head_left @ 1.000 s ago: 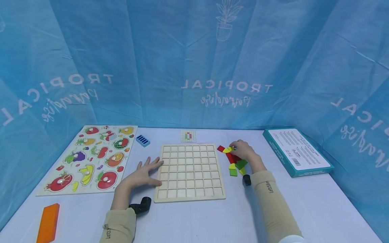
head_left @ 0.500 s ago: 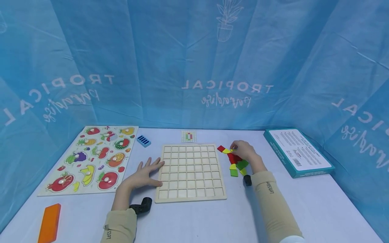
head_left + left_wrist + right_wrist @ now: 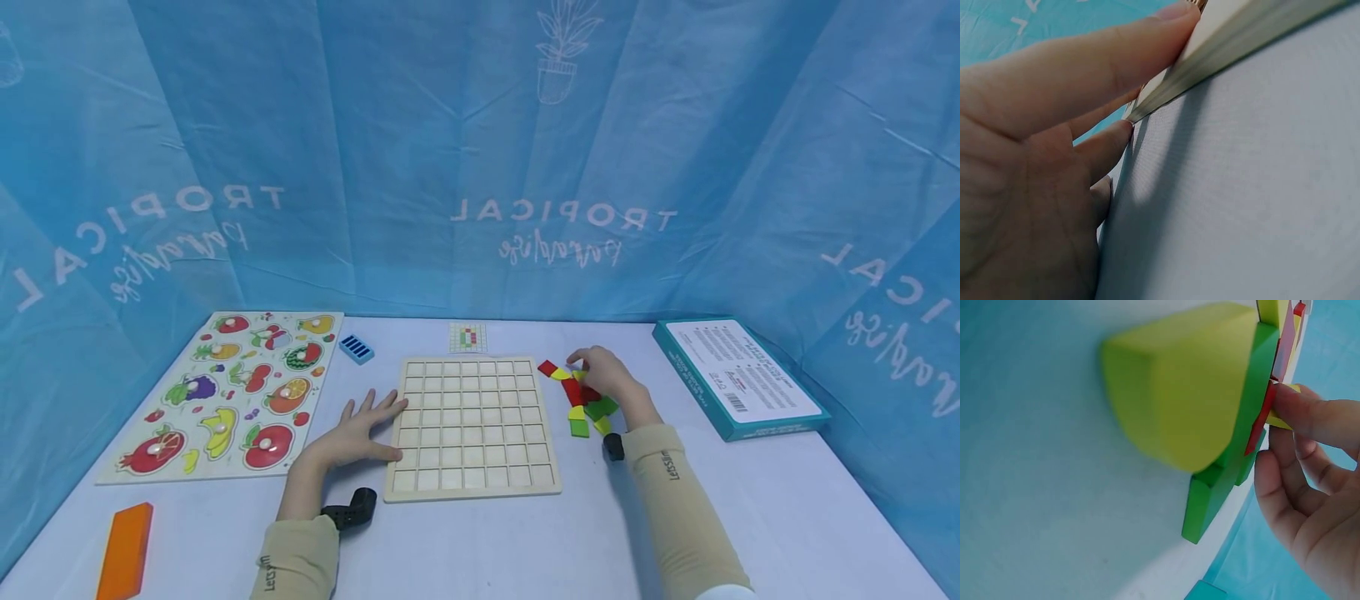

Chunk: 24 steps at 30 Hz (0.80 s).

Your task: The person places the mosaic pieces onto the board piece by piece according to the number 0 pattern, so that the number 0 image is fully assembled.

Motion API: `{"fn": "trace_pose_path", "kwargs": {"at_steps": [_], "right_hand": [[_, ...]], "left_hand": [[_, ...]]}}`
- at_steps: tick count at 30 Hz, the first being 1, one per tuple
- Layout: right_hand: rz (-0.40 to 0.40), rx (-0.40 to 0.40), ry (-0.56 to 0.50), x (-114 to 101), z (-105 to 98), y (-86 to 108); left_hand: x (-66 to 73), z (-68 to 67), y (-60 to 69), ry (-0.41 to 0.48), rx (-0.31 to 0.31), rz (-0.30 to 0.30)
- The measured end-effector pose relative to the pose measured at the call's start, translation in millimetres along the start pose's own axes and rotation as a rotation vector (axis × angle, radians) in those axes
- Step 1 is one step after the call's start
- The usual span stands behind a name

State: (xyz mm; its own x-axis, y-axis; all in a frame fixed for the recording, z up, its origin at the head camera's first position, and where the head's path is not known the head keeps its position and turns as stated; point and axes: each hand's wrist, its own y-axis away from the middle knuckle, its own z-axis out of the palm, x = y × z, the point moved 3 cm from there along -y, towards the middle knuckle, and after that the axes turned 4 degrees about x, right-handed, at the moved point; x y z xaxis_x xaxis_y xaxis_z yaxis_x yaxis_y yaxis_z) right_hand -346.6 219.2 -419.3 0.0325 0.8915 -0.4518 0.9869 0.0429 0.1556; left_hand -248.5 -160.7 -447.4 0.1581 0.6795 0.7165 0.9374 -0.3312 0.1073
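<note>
My left hand rests at the left edge of a pale wooden grid board, fingers spread. In the left wrist view its thumb and fingertips touch the board's side. To the right of the board, my right hand is over a small heap of coloured blocks. Its thumb and fingers pinch a small yellow block in the right wrist view; the thumb partly hides it. Around it lie red blocks, green blocks and a rounded yellow block nearest the camera.
Behind the board lies a small pattern card. A fruit puzzle board, a blue slotted piece and an orange block are on the left. A teal box lies at the right. Blue curtains close off the back.
The right hand's fingers have shifted slightly at the heap, and more of the red blocks shows. The left hand keeps its place on the board's edge.
</note>
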Motion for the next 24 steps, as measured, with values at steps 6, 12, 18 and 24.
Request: {"fn": "trace_pose_path", "kwargs": {"at_steps": [6,12,18,24], "right_hand": [[0.012,0.047,-0.030,-1.5,-1.8,1.0],[0.027,0.106,-0.082,-4.0,-4.0,2.4],[0.082,0.130,-0.227,-5.4,-4.0,5.7],[0.116,0.118,-0.370,-6.6,-0.6,5.2]], "left_hand": [[-1.1,0.7,-0.3,0.015,-0.004,-0.019],[-1.1,0.9,0.0,0.017,-0.003,-0.023],[-0.6,1.1,0.7,0.025,-0.007,-0.035],[0.4,0.1,0.7,0.019,-0.005,-0.028]]}}
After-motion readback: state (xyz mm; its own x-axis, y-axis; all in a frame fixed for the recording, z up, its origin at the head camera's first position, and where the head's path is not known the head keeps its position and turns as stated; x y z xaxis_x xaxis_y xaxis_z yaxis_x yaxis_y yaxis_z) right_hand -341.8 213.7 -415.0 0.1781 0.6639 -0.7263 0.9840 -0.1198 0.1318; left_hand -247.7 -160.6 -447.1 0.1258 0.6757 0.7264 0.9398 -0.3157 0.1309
